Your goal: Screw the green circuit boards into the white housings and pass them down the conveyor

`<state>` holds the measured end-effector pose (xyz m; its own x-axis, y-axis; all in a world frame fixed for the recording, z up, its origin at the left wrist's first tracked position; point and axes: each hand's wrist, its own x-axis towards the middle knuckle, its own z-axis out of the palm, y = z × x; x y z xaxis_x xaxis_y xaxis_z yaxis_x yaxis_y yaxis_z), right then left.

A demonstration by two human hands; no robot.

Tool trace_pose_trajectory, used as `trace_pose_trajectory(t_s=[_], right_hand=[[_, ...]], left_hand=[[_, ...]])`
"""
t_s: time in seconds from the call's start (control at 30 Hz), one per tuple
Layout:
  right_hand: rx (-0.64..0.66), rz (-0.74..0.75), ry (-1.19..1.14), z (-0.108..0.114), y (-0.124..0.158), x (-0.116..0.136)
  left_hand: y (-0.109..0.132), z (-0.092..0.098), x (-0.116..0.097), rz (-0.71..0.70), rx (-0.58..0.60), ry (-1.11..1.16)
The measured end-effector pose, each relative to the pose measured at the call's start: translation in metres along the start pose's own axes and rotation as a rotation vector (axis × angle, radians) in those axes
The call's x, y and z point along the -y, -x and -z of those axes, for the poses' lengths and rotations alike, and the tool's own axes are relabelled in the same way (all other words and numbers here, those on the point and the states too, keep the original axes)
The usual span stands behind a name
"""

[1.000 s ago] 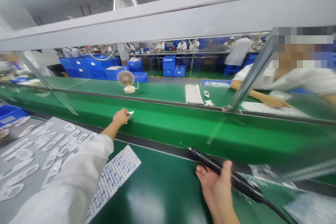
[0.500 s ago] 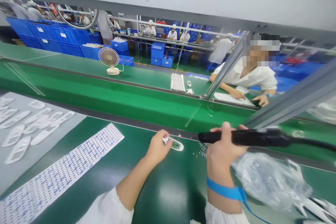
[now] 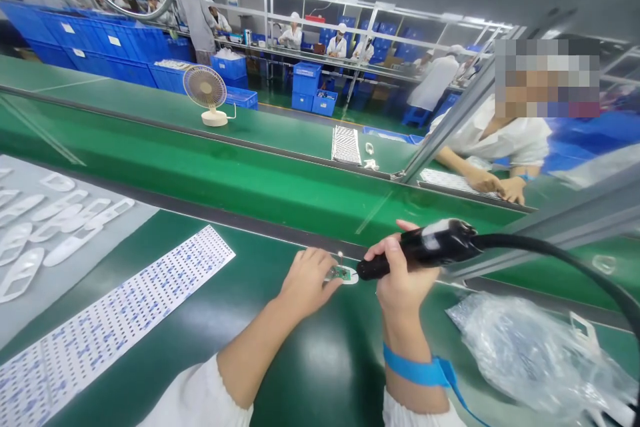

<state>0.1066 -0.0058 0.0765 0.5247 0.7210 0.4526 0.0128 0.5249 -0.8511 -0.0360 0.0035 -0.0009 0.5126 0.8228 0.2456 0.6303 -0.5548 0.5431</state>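
Nearest you, a blue strap (image 3: 416,369) circles your right wrist. To your left, a long printed sheet (image 3: 135,310) lies flat on the green bench (image 3: 290,373); to your right sits a crumpled clear bag (image 3: 520,340).

Your left hand (image 3: 307,281) is nearly closed, pinching 1 end of a small white shell with a green board (image 3: 345,273) low over the bench; I cannot tell whether it rests there. It looks light, stiff and smooth, so it may slide or twist if pushed. Hold it by its outer edges and keep your fingertips off the board, likely its most fragile part.

Your right hand (image 3: 406,280) wraps around a black driver (image 3: 435,247), its nose at the shell's free end; whether the bit touches, I cannot tell. The driver looks heavier, and its thick cable (image 3: 560,250) may tug at the rear, so grip mid-barrel.

Farther left, more white shells (image 3: 75,219) lie on a grey mat. Past the bench runs a green channel (image 3: 250,177); beyond it stand 1 fan (image 3: 206,90) and a co-worker (image 3: 520,140), with blue crates (image 3: 120,40) behind.
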Motion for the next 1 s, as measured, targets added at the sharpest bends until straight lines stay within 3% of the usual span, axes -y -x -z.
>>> trace_pose_trajectory(t_s=[0.7,1.0], right_hand=[[0.055,-0.041,0.047,0.001,0.002,-0.009],[0.138,-0.151,0.023,0.001,0.000,-0.011]], left_hand=[[0.000,0.000,0.000,-0.031,0.043,-0.011],[-0.001,0.000,0.001,-0.012,0.093,-0.002]])
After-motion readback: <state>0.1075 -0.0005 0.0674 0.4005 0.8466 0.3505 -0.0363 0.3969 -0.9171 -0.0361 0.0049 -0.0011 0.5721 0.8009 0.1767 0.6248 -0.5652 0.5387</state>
